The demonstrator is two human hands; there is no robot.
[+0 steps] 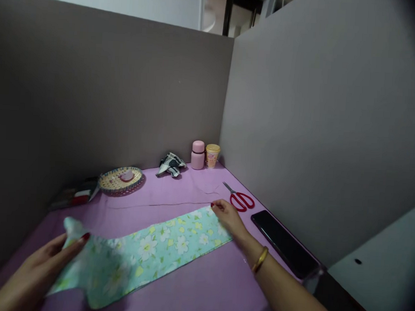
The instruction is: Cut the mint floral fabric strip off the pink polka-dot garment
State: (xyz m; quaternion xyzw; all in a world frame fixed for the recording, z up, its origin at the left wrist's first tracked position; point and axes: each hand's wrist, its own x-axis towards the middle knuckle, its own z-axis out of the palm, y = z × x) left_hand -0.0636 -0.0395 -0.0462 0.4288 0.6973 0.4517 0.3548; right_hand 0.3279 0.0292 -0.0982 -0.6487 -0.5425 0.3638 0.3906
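A long strip of mint-green floral fabric [166,247] stretches across the purple-covered table between my hands. At its left end, my left hand [51,258] grips the cloth between thumb and fingers, and that end is lifted and bunched, slightly blurred. My right hand [227,215] pinches the upper corner of the strip's right end, which lies flat on the table. A thin thread [169,204] runs leftward over the table from near my right fingertips. Just beyond my right hand lie scissors [240,199] with red handles, their blades pointing away.
A black phone [283,242] lies along the table's right edge. Toward the back are a woven basket [109,184] with small items, a crumpled checked cloth [171,164], a pink flask [197,156] and a yellow-lidded cup [212,156]. Grey partitions [127,89] stand behind and to the right.
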